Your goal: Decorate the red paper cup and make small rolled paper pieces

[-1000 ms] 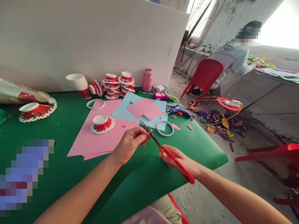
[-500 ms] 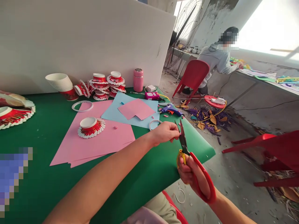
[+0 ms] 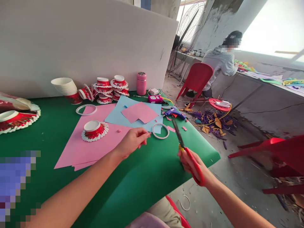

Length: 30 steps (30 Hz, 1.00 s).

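Over the green worktop (image 3: 142, 174), the right hand (image 3: 187, 162) wraps red scissors (image 3: 179, 137), likely stiff, best held by the handles (image 3: 199, 180); the left hand's (image 3: 131, 142) fingers press together, contents unclear.

Scissors (image 3: 194, 167), one; glue gun (image 3: 175, 111), one

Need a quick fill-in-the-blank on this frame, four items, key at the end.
1. The right hand holds red-handled ____.
2. The notched pink paper lies on a sheet coloured light ____.
3. The tabletop is coloured ____.
4. The co-worker sits on a chair coloured ____.
Missing words: scissors; blue; green; red.
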Tool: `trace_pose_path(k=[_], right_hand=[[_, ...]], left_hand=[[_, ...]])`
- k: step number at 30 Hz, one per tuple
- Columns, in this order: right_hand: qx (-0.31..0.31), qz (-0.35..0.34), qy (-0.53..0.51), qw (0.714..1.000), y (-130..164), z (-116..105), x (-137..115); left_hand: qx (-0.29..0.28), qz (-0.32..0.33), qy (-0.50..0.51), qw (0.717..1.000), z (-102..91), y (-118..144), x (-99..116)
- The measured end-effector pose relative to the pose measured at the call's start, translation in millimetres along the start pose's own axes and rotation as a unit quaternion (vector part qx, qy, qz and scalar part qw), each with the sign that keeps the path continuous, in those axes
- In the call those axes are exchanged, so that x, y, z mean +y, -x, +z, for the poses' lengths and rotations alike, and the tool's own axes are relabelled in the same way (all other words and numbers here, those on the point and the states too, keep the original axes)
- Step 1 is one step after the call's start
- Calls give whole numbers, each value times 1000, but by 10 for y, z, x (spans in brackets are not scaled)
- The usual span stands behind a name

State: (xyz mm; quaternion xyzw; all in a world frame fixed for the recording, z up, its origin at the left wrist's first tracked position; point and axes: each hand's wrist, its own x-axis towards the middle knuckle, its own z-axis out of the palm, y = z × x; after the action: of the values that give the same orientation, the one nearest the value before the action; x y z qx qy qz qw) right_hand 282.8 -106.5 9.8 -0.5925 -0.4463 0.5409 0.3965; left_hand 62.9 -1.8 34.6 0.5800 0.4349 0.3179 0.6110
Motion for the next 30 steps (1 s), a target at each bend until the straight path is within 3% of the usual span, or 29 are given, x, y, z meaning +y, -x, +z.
trace_pose_path(k=[2, 4, 6, 9, 12, 15, 17, 19, 20, 23, 27, 30], right_hand=[[13, -95, 203, 974, -143, 59, -102], [33, -146, 387, 910, -333, 156, -203], [44, -164, 506, 845, -555, 270, -277], [36, -168, 600, 781, -864, 409, -316], [59, -199, 615, 761, -1037, 475, -319], [122, -253, 589, 758, -1040, 535, -366], [156, -309, 522, 779, -974, 635, -424], [92, -344, 404, 842, -892, 807, -475], [23, -335, 332, 881, -858, 915, -489], [-148, -253, 162, 942, -829, 1259, -481], [-259, -152, -25, 953, -931, 1587, -426], [-270, -119, -123, 947, -1010, 1690, -409]], left_hand=[[69, 11, 34, 997, -209, 174, -82], [161, 17, 75, 984, -373, 317, -147], [210, 17, 118, 970, -487, 416, -196], [217, 5, 151, 964, -564, 502, -263], [210, -5, 167, 963, -565, 548, -336], [192, -5, 195, 962, -555, 564, -406], [174, -1, 217, 961, -557, 566, -445], [151, -2, 232, 961, -562, 569, -475], [141, -4, 238, 961, -564, 572, -486], [117, -3, 251, 961, -568, 592, -502], [86, 6, 279, 957, -603, 627, -497], [84, 4, 293, 952, -649, 639, -497]])
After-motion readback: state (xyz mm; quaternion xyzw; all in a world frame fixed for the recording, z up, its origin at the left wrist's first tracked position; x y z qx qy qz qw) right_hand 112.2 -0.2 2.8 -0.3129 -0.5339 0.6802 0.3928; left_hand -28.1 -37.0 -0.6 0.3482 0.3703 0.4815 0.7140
